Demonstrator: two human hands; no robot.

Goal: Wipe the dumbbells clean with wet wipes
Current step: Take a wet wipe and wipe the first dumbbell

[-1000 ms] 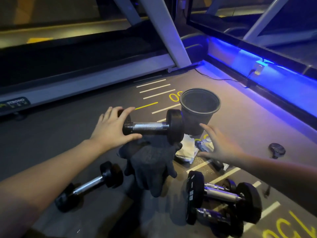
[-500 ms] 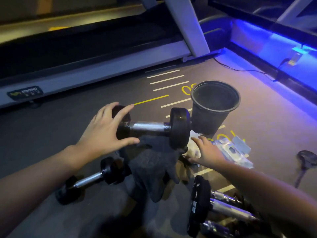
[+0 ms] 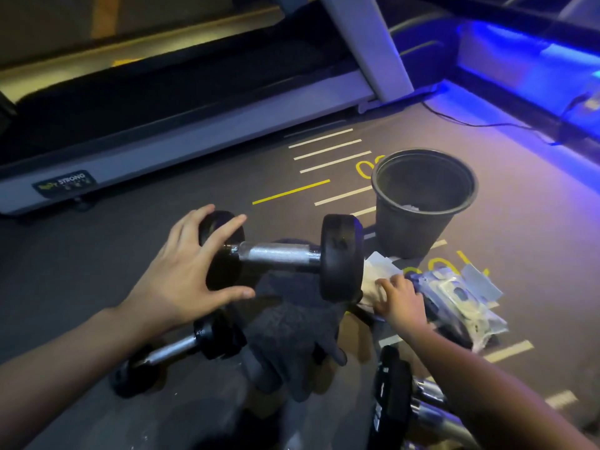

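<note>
At mid-frame the left hand spreads its fingers over the left head of a dumbbell, thumb below, holding it raised over a dark glove. Right of centre, the right hand rests its fingers on a white wipe; whether it pinches it I cannot tell. A wipe pack lies just right, a bucket above. Another dumbbell lies lower left, more dumbbells at the bottom right.
</note>
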